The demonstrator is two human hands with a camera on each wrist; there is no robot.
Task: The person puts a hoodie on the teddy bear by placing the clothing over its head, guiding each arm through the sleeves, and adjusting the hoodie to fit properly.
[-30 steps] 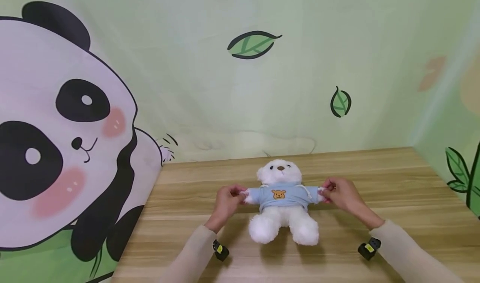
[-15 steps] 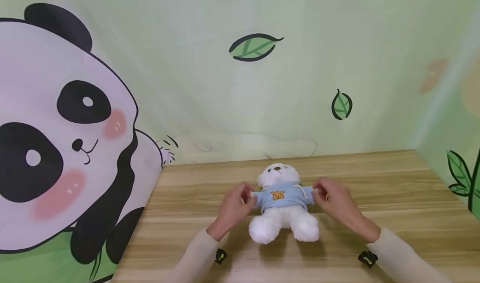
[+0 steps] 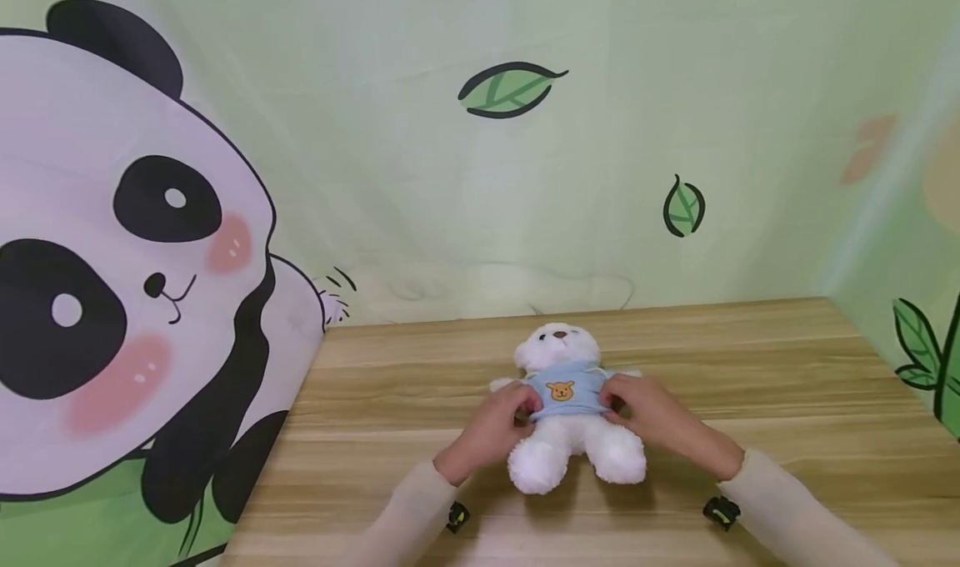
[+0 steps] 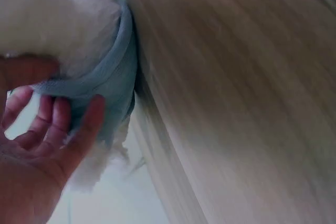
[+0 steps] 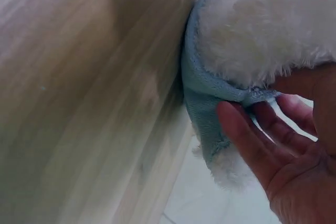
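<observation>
A white plush teddy bear [image 3: 557, 352] lies on its back on the wooden table, head toward the wall. It wears a light blue shirt [image 3: 581, 400] with an orange animal face on the chest. My left hand [image 3: 495, 425] pinches the shirt's hem at the bear's left-hand side in the head view. On the opposite side, my right hand [image 3: 663, 417] pinches the hem too. Both wrist views show thumb and fingers at the blue hem, beside the white fur [image 5: 257, 35]. The bear's arms are partly hidden behind my hands.
The wooden tabletop [image 3: 375, 367] meets a pale green cloth wall [image 3: 585, 200] at the back. A large printed panda [image 3: 150, 258] covers the cloth on the left. Small black cameras sit at both wrists.
Both hands have left the bear's paws, moved inward along the sleeves and come down to the sides of the shirt's hem. The bear has shifted slightly.
</observation>
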